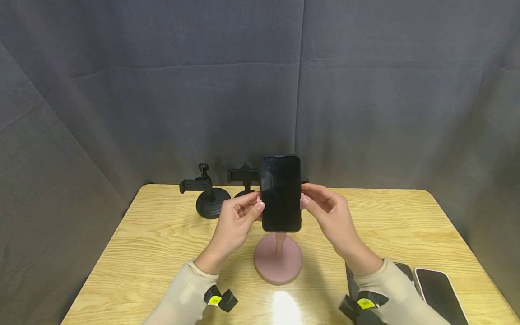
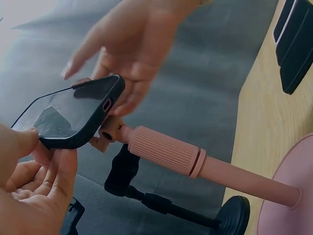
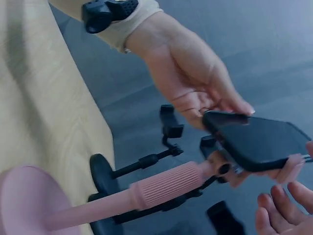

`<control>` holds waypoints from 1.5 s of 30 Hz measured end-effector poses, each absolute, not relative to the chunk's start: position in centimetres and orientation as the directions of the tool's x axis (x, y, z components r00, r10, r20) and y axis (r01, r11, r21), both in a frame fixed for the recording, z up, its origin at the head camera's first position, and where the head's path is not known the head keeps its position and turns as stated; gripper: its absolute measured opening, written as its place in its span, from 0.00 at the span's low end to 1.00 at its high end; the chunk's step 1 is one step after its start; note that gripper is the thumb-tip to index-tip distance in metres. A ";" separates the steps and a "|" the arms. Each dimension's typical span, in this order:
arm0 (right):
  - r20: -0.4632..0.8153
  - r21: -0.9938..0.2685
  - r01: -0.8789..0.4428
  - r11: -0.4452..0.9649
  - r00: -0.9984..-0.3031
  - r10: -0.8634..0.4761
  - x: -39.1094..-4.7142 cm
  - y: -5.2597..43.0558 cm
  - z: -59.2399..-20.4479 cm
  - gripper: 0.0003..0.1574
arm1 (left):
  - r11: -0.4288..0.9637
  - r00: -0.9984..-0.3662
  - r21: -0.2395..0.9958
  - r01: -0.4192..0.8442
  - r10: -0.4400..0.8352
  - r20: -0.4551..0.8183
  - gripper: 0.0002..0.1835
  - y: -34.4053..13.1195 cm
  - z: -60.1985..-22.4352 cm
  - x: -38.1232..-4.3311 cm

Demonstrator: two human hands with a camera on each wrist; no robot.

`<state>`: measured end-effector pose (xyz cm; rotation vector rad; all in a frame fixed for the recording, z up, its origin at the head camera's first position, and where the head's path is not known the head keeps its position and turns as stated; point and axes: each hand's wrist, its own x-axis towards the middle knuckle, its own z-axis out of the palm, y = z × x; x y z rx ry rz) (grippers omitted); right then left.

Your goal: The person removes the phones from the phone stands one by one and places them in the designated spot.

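A black smartphone (image 1: 281, 194) stands upright, screen toward me, at the top of a pink phone stand (image 1: 278, 264) with a round base and a ribbed collar (image 2: 166, 151). At the phone's left edge, my left hand (image 1: 237, 216) pinches the stand's pink clamp end (image 3: 293, 169) between thumb and fingers. My right hand (image 1: 331, 216) holds the opposite side, thumb on the pink clamp end there and fingers curled behind the phone. The back of the phone and most of the clamp are hidden in the head view.
Behind the left hand stands a black phone stand (image 1: 213, 203), with another black stand (image 1: 245, 176) partly hidden by the phone. A light-rimmed phone (image 1: 440, 293) and a dark flat device (image 1: 404, 271) lie by my right forearm. A grey curtain (image 1: 203, 90) hangs behind the wooden table (image 1: 162, 253).
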<state>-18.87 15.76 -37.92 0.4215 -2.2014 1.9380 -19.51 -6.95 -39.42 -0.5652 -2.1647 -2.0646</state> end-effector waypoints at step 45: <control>0.369 -0.927 -0.374 0.020 -0.921 -0.123 -21.6 11.6 -34.7 0.19 | 0.111 -0.895 0.888 0.446 0.060 0.442 0.19 -5.6 -40.2 -18.9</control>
